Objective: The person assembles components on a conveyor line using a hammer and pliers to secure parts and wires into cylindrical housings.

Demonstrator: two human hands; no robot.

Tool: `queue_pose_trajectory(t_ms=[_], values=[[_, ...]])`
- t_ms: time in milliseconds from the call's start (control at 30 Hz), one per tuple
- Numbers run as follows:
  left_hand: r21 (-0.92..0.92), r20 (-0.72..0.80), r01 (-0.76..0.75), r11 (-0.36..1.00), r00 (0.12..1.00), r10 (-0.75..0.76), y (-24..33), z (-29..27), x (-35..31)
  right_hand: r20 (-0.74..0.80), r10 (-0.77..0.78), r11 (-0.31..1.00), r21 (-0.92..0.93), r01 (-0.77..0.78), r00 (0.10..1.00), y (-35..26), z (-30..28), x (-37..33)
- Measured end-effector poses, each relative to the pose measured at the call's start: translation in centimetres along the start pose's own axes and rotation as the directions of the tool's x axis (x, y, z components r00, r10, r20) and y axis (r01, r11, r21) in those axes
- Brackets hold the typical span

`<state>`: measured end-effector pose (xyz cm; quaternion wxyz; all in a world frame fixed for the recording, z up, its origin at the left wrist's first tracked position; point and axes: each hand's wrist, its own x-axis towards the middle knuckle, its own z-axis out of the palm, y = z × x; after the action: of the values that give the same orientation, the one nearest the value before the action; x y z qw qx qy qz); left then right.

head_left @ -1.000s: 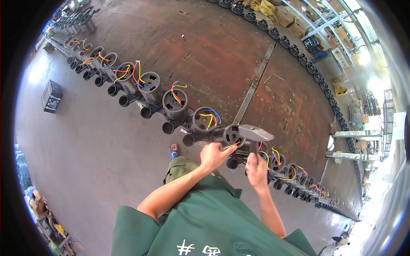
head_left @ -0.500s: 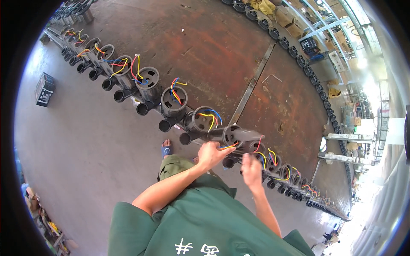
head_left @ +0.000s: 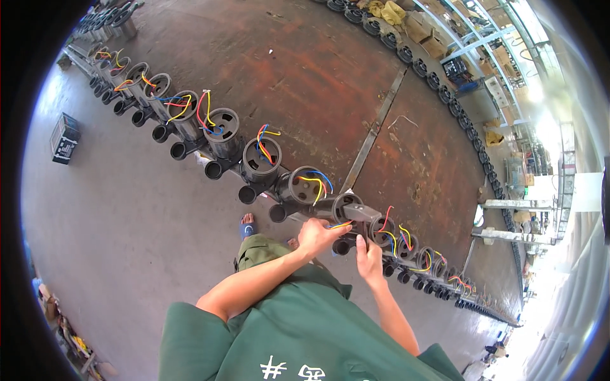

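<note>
A row of dark grey cylindrical housings with short side pipes runs diagonally past me. My left hand [head_left: 318,237] pinches blue, yellow and red wires [head_left: 340,225] at the near side of one housing [head_left: 338,204]. Closed around the dark handle of a hammer [head_left: 363,213] is my right hand [head_left: 370,257]. The hammer's grey head lies over that housing's open top, hiding part of it; whether they touch I cannot tell. Left of it, a neighbouring housing [head_left: 293,185] has loose coloured wires sticking out. Another housing [head_left: 380,232] stands just right of the hammer.
A brown-red metal floor plate [head_left: 305,82] with a dark seam [head_left: 375,133] lies beyond the row. Black ring-shaped parts [head_left: 420,68] line its far edge, near shelving [head_left: 483,41]. A black crate [head_left: 65,138] rests on the grey floor [head_left: 140,235] at left.
The hammer, a blur over the housing before, now shows sharply with its head over the opening. My right hand has shifted slightly left and down. My left hand keeps hold of the wires.
</note>
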<state>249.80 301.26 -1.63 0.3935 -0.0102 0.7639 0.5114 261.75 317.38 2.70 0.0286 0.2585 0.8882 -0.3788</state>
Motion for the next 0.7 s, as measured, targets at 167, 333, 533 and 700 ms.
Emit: queue_pose_trajectory(t_ms=[167, 333, 533, 700], values=[[-0.001, 0.013, 0.006, 1.000, 1.000, -0.006, 0.1, -0.4, -0.2, 0.191, 0.266, 0.922, 0.235, -0.307, 0.945, -4.0, -3.6, 0.0], [0.014, 0.020, -0.005, 1.000, 1.000, 0.005, -0.4, -0.1, 0.4, 0.055, 0.115, 0.950, 0.286, -0.126, 0.992, -1.9, -2.8, -1.1], [-0.003, 0.021, 0.032, 0.999, 0.999, -0.032, 0.2, -0.5, 0.3, 0.235, 0.353, 0.864, 0.289, -0.412, 0.906, -3.4, -2.8, 0.1], [-0.005, 0.011, 0.019, 1.000, 1.000, -0.019, 0.0, -0.5, 0.1, 0.176, 0.208, 0.794, 0.544, -0.271, 0.962, -5.3, -3.7, -0.8]])
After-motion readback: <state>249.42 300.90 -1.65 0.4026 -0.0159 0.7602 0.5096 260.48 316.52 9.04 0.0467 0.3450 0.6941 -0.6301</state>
